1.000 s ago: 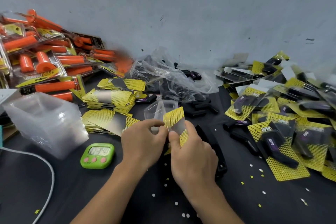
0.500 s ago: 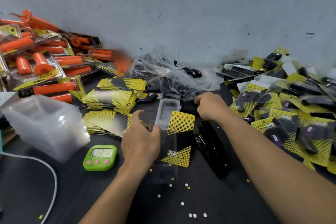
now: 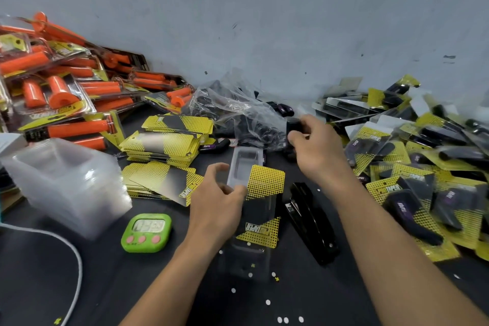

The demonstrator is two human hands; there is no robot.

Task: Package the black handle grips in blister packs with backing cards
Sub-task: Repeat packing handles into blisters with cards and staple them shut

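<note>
1. Clear plastic is the centre of the head view. An open blister pack point(image 3: 244, 164) lies on the dark counter point(image 3: 111, 272), directly ahead of the left hand point(image 3: 217, 201). A yellow-and-black backing card point(image 3: 264, 185) lies across its middle.
2. The left hand steadies the pack, with thumb and curled fingers pinching its left edge.
3. The right hand point(image 3: 315, 148) is beyond the pack and to its right. Its fingers are wrapped round a black handle grip point(image 3: 293, 124), just beside a crumpled plastic bag point(image 3: 238, 114) holding more of them.
4. The step in hand looks like loading: the card is in place, but the grip is not yet in its cavity.
5. The next move calls for carrying the grip over toward the left hand. It must line up with the moulded pocket just past the left fingertips while that hand stops the pack sliding.
6. A black stapler point(image 3: 309, 219) lies just right of the left hand, probably for closing the pack. Finished packs point(image 3: 412, 193) are heaped to the right of the right hand.
</note>
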